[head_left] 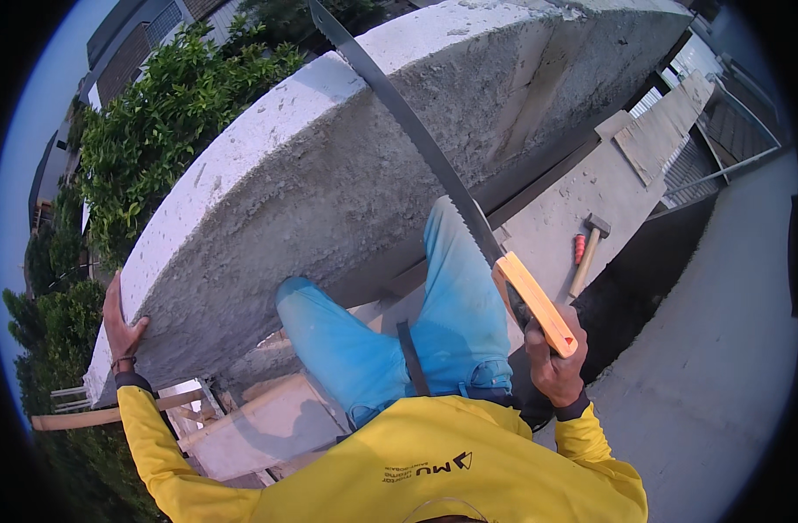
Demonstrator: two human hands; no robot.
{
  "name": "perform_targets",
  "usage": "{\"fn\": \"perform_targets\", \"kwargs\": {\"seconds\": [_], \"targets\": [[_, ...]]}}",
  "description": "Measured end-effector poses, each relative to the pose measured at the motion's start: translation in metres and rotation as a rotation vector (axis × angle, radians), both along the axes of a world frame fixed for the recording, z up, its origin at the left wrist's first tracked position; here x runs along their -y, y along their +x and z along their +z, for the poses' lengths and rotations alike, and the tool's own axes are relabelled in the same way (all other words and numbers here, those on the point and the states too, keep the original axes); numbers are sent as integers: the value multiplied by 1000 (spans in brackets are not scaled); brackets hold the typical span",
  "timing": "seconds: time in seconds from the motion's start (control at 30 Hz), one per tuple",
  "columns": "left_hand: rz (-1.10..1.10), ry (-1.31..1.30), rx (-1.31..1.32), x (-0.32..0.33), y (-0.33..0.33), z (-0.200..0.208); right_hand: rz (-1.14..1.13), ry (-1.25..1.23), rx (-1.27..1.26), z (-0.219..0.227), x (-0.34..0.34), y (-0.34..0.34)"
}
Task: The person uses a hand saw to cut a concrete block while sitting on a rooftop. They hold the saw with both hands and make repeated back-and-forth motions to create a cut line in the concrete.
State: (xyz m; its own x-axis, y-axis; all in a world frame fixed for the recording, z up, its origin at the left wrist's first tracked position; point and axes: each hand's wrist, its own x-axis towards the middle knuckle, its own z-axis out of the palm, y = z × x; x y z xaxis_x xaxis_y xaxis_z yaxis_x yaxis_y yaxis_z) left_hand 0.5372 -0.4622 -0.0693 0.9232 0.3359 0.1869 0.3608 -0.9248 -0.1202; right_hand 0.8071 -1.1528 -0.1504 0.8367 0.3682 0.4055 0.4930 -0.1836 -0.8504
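Note:
My right hand (556,359) is closed around the yellow-orange handle of a hand saw (434,157). Its long dark toothed blade slants up and to the left, and crosses the white top edge of a curved wall (329,148). The blade seems to sit in a narrow cut there, near the top of the view. At the far left, my left hand (122,324) rests over the edge of the same wall, thumb and fingers apart. The wall's near face is rough and grey.
A hammer (588,253) and a red-handled tool (579,247) lie on a dusty plank (621,187) at the right. A dark gap (647,288) runs beside a pale wall (722,349). Boards (259,423) lie at the lower left; leafy bushes (172,122) grow beyond the wall.

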Motion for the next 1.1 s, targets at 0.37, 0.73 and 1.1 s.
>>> {"fn": "perform_targets", "kwargs": {"seconds": [0.37, 0.73, 1.1], "targets": [[60, -20, -68, 7, 1, 5, 9, 157, 178, 12, -144, 106], [-168, 133, 408, 149, 165, -7, 238, 192, 158, 23, -129, 107], [-149, -172, 112, 276, 368, -1, 134, 241, -177, -7, -98, 85]]}}
